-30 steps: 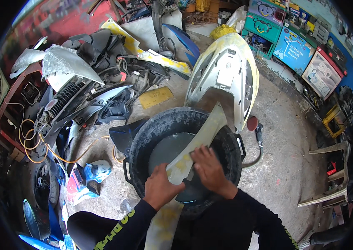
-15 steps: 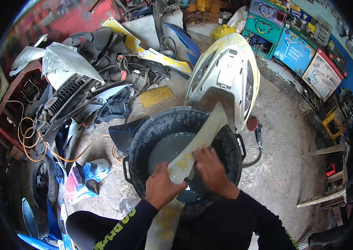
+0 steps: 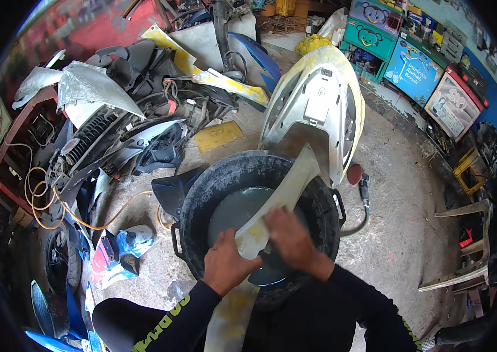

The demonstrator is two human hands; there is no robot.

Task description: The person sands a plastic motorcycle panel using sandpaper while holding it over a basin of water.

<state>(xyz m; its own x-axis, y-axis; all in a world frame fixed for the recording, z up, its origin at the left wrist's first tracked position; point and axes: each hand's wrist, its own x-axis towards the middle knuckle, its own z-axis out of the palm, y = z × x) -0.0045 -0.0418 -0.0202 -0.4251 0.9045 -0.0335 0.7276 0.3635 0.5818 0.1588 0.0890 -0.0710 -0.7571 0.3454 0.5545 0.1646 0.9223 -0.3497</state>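
Observation:
A long, curved, pale motorcycle body panel (image 3: 274,202) with yellowish patches slants across the mouth of a black tub (image 3: 197,193). Cloudy water (image 3: 234,211) stands in the tub. My left hand (image 3: 228,264) is closed around the panel's near end, thumb on top. Against the panel's right side, just past its near end, lies my right hand (image 3: 292,240). Its fingers are smeared by motion, and whether anything is under them is hidden. A second pale panel with yellow patches (image 3: 231,320) rests between my legs.
A large silver-and-yellow body panel (image 3: 319,97) stands beyond the tub. A sander-like tool with a round reddish pad (image 3: 355,174) lies to the right. Motorcycle parts (image 3: 160,149) are piled at left, with an orange hose (image 3: 99,226) nearby. A wooden frame (image 3: 457,278) stands at right.
My right hand has shifted slightly left and nearer along the panel and looks more blurred. My left hand and the panel stay nearly where they were.

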